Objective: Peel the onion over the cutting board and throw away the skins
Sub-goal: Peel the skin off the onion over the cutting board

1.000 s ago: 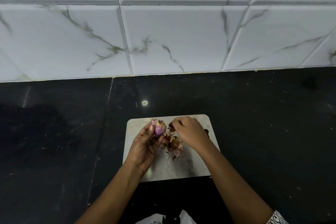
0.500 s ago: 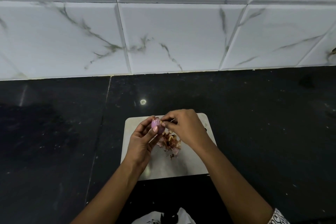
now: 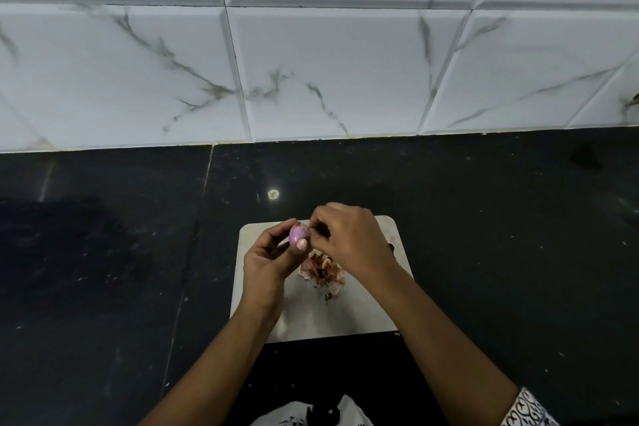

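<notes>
I see the left hand (image 3: 268, 258) gripping the small purple onion (image 3: 298, 233) between thumb and fingertips, above the cutting board's (image 3: 373, 308) far left part. Right hand (image 3: 349, 239), fingers curled, pinches the onion's upper right side. A pile of skins (image 3: 323, 270) lies mid-board, just below the right hand. Black counter (image 3: 103, 252) all around.

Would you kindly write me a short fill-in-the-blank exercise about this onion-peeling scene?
1. The left hand grips a small ____ onion.
2. The right hand pinches at its top, above the peeled ____ piled on the cutting board.
3. The board rests on a ____ countertop.
Missing words: purple; skins; black.
</notes>
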